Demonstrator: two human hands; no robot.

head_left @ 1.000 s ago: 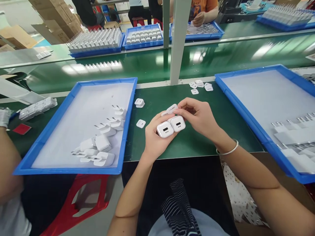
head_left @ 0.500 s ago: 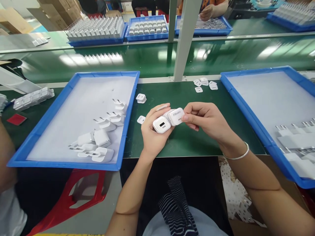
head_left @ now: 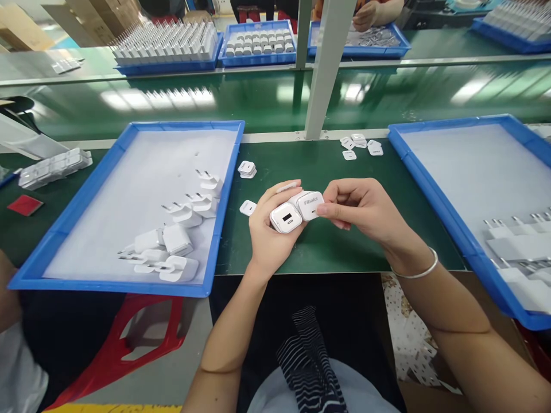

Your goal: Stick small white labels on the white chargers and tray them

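Observation:
My left hand point(head_left: 271, 229) is wrapped round two white plug chargers, held side by side. The nearer charger point(head_left: 286, 218) faces me with its end, where a dark USB port and a smaller slot show. Over the end of the other one lies a white rounded-square cover plate point(head_left: 310, 205) with grey lettering and a small slot. My right hand point(head_left: 361, 209) pinches that plate's right edge between thumb and forefinger. Whether the plate is seated or only rests there, I cannot tell. The chargers' prongs are hidden. One loose cover plate point(head_left: 247, 207) lies left of my left hand.
A blue tray point(head_left: 107, 287) on the left holds several white chargers point(head_left: 178, 238). Another blue tray point(head_left: 456, 229) stands right, with chargers near its front. Small plates point(head_left: 357, 141) lie at the back, by a metal post point(head_left: 321, 86). A co-worker's hand point(head_left: 365, 16) is across the line.
The view has shifted slightly. Both hands keep nearly the same pose, with the chargers and the cover plate held as before.

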